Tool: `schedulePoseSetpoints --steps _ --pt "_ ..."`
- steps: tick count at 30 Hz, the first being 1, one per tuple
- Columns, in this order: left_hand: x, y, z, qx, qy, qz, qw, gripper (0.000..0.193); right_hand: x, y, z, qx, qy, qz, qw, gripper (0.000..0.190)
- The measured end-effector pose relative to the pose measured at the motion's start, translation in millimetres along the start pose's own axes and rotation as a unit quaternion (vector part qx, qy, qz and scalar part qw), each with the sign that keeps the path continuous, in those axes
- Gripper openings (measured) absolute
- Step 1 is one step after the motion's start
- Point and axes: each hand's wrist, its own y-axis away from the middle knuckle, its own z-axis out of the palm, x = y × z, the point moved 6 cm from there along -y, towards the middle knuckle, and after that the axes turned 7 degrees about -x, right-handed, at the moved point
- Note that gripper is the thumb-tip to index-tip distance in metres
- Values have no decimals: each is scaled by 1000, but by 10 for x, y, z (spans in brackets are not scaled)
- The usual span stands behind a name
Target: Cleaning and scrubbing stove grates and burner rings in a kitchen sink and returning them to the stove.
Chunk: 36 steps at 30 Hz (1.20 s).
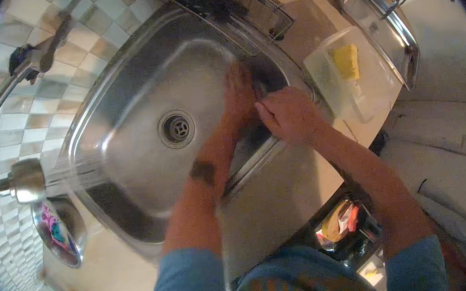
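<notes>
A stainless steel sink [135, 96] lies in front of me, its round drain [176, 129] in view. My left hand [237, 94] reaches flat over the sink's right part, fingers extended away from me and somewhat blurred; nothing shows in it. Close beside its wrist, at the sink's right side, my right hand [288, 114] is curled with the thumb towards the basin. Whether it holds something is hidden. From the metal spray head [30, 180] at the left, water streams into the basin.
Behind the sink's right end stands a wire rack [259, 0]. On the right-hand counter lie a translucent plastic container [321, 65] with a yellow sponge [346, 62] and an upturned metal tray [379, 23]. A metal bowl [75, 250] with coloured items is at left.
</notes>
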Motion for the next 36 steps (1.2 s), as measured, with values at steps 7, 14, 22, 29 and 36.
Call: schedulePoseSetpoints --steps 7,14,22,29,36 --pt "-856 1860 -661 -187 20 132 973 55 56 49 -63 -10 -16 23 1000 30" --pt "-1944 2262 -710 -9 -142 -298 944 65 105 21 0 -10 -11 32 999 33" --pt "-565 998 -449 -72 60 -20 995 65 83 30 5 3 3 46 999 29" --pt "-1199 2278 -748 -230 -9 103 968 60 -127 321 -123 -26 -17 -64 997 23" --pt "-2000 1599 -692 61 103 -273 955 69 -112 199 -36 -68 21 -48 996 23"
